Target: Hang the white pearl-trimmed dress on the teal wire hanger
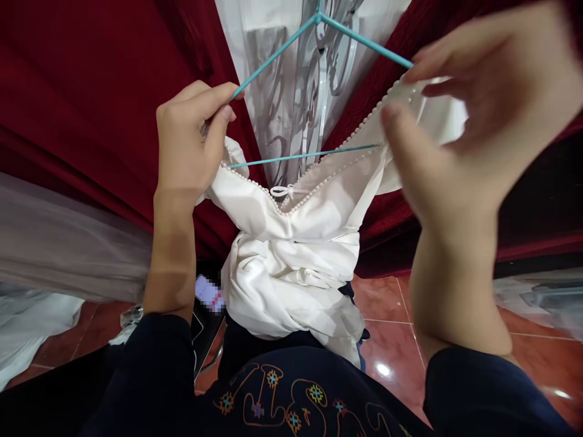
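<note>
A white dress (291, 267) with a pearl-trimmed V neckline hangs on a thin turquoise hanger (277, 53), its lower part bunched in the lap. My left hand (194, 136) pinches the hanger's left arm beside the dress's left shoulder. At the upper right, my right hand (473, 109) is blurred; its fingertips meet the hanger's right arm near the pearl edge, while the thumb lies apart, over the white fabric. The hanger's lower bar crosses the open neckline, and a small white loop shows at the back of the neck.
Dark red curtains (113, 79) stand on both sides, with pale hanging fabric and white hangers (319, 91) between them. A phone-like object (209, 294) lies on a black surface at the lower left. Reddish floor tiles (387, 328) show below, with white fabric (31, 321) at far left.
</note>
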`<act>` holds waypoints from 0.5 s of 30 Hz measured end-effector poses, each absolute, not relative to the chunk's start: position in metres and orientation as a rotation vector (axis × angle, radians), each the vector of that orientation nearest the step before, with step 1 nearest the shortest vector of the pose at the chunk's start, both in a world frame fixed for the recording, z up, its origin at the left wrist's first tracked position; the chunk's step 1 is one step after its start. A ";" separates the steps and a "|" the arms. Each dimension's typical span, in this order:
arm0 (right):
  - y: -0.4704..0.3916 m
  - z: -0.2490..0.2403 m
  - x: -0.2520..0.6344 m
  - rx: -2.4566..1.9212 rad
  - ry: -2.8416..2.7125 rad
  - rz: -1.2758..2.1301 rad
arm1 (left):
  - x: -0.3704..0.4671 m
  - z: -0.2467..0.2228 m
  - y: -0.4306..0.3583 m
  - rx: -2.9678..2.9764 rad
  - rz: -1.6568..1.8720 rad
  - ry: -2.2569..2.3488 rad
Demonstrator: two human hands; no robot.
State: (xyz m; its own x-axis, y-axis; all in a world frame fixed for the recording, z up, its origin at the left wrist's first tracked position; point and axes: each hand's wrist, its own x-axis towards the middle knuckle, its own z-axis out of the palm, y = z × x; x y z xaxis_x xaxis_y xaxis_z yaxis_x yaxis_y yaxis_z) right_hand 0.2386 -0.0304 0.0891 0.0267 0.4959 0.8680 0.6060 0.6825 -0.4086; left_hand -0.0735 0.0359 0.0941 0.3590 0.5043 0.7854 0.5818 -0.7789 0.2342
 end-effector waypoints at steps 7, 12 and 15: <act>-0.016 0.022 0.215 -1.018 -1.888 -0.007 | -0.083 0.055 0.034 -2.262 -1.588 -1.055; -0.011 0.005 0.215 -1.031 -1.836 -0.052 | -0.074 0.042 0.020 -2.097 -1.824 -1.103; -0.009 0.004 0.215 -1.050 -1.832 -0.074 | -0.074 0.045 0.020 -2.065 -1.937 -1.065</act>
State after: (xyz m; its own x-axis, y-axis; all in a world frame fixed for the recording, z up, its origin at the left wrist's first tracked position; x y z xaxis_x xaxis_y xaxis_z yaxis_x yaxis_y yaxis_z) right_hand 0.2150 -0.0095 0.0036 -0.1412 0.6235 0.7690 0.6832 0.6235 -0.3801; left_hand -0.0737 0.0196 0.0455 -0.0645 0.4048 0.9121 0.5537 -0.7459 0.3701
